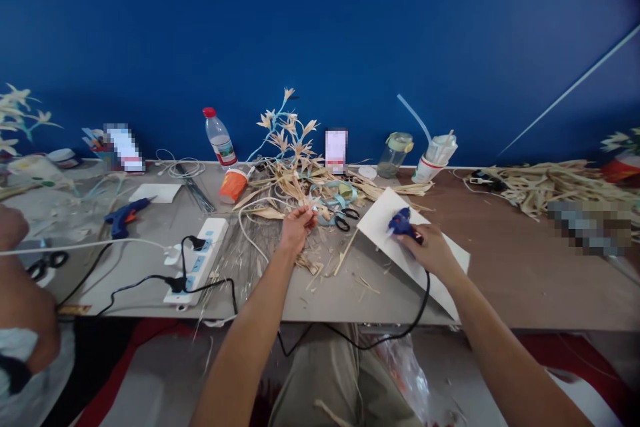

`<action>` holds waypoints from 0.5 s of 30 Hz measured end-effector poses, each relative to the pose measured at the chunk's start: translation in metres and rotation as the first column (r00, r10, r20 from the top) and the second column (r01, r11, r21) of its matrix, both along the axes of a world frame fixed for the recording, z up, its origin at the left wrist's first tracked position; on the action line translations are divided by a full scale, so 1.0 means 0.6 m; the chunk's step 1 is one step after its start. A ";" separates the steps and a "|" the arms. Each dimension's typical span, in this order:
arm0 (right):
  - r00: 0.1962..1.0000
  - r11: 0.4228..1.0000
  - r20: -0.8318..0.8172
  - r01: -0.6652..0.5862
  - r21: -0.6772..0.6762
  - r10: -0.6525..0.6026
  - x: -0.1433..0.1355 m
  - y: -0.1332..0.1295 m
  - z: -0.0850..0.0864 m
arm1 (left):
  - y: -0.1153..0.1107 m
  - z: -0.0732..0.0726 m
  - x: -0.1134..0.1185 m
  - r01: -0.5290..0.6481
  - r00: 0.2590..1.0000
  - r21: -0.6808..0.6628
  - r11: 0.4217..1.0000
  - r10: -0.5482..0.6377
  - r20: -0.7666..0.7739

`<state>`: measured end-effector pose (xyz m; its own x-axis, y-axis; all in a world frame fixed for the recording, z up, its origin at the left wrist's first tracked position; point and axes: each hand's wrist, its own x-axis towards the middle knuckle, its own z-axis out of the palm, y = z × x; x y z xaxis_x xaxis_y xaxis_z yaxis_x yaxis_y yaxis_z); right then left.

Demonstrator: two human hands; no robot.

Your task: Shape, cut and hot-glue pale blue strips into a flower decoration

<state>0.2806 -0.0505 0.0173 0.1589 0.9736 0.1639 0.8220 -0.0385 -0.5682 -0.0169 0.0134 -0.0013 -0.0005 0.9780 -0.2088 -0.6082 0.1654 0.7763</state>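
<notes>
My right hand (430, 250) is wrapped round a blue glue gun (401, 221), with its black cord hanging below the wrist. Under the gun lies a white sheet (383, 210), tilted across the table. My left hand (299, 223) is closed in a pinch on a small pale husk-like piece (311, 203), whose exact shape is hard to make out. Just beyond the fingers spreads a heap of dry husk strips (265, 190). Black-handled scissors (345, 219) lie between my hands. Behind the heap rises a branch of husk flowers (290, 123) on blue stems.
At left are a white power strip (203, 267) with plugs and cords, and a second glue gun (125, 217). An orange paper cup (233, 185), a bottle (220, 140), a phone (336, 150) and a jar (395, 155) stand behind. A co-worker's arm (23, 287) enters at left.
</notes>
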 end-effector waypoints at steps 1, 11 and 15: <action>0.990 0.999 -0.144 0.014 0.043 -0.008 -0.003 -0.001 0.008 | 0.000 -0.001 0.000 0.004 1.000 -0.001 1.000 -0.004 0.001; 0.388 0.966 -0.888 -0.023 0.257 0.245 -0.076 0.020 0.099 | 0.001 -0.003 -0.001 -0.021 0.999 0.001 1.000 0.021 0.026; 0.534 0.981 -0.824 -0.138 0.137 0.190 -0.124 0.021 0.096 | -0.002 0.001 0.003 -0.016 1.000 -0.009 1.000 0.017 0.013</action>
<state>0.2065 -0.0380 0.0752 0.0868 0.9919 0.0926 -0.0301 0.0955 -0.9950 -0.0153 0.0123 -0.0008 -0.0137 0.9760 -0.2174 -0.6211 0.1621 0.7668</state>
